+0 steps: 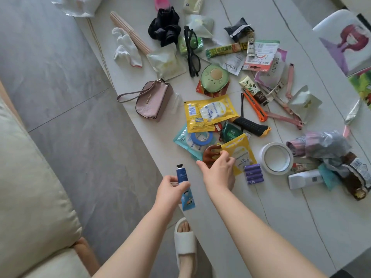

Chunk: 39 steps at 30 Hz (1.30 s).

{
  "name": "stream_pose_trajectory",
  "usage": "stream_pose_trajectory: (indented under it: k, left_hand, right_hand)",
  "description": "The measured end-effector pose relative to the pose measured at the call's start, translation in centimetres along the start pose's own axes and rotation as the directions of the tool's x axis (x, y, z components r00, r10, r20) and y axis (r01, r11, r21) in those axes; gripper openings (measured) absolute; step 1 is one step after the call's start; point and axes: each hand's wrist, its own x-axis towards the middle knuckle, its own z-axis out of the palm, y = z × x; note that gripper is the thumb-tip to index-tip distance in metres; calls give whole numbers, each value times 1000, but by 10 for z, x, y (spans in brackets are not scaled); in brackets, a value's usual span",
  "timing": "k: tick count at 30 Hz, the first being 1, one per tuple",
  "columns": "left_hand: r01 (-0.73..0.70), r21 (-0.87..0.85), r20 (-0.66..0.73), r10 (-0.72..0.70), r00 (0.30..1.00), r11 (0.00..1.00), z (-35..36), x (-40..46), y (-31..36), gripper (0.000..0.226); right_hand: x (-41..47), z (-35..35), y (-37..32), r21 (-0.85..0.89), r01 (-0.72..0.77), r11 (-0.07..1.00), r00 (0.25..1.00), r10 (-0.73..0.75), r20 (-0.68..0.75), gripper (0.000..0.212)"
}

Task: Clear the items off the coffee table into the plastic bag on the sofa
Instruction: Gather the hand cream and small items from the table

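Left hand [170, 189] fingers curl round blue hand-cream tube [183, 184] (off tabletop [261, 207] edge). Right hand [217, 169] fingers pinch brown hair claw [209, 153], yellow sachet [242, 155] just beyond fingertips.

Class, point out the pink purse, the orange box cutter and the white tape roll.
Pink purse [153, 102], head view, middle of its front.
Orange box cutter [255, 104], head view, mid-handle.
White tape roll [264, 155], head view, left rim.

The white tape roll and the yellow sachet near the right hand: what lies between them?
In the head view, purple rolls lie between the white tape roll and the yellow sachet, low in the gap; above them is bare table.
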Motion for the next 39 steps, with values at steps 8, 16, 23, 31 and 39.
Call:
stream_pose_trajectory:
  k: [8, 16, 23, 31, 39]
  left_hand:
    - [4, 15, 22, -4, 1000, 1000, 4, -6, -2, 18]
    - [25, 8, 18, -25, 1000, 1000, 2, -22, -3, 16]
    - [28, -37, -18, -28, 999, 999, -7, -18, -5, 15]
    - [12, -57, -35, -14, 999, 998, -10, -17, -10, 15]
    - [-11, -71, -40, 8, 999, 997, -3, -40, -18, 15]
  right_hand:
    - [0, -9, 11, -140, 38, 989, 998, -31, 55, 55]
    - [4, -45, 32, 52, 155, 986, 982, -160, 100, 35]
    - [12, -21, 23, 64, 276, 959, 946, -282, 158, 31]
    - [0, 10, 38, -311, 340, 888, 937, -349, 28, 30]
    - [-4, -11, 50, 125, 41, 991, 941, -80, 328, 19]
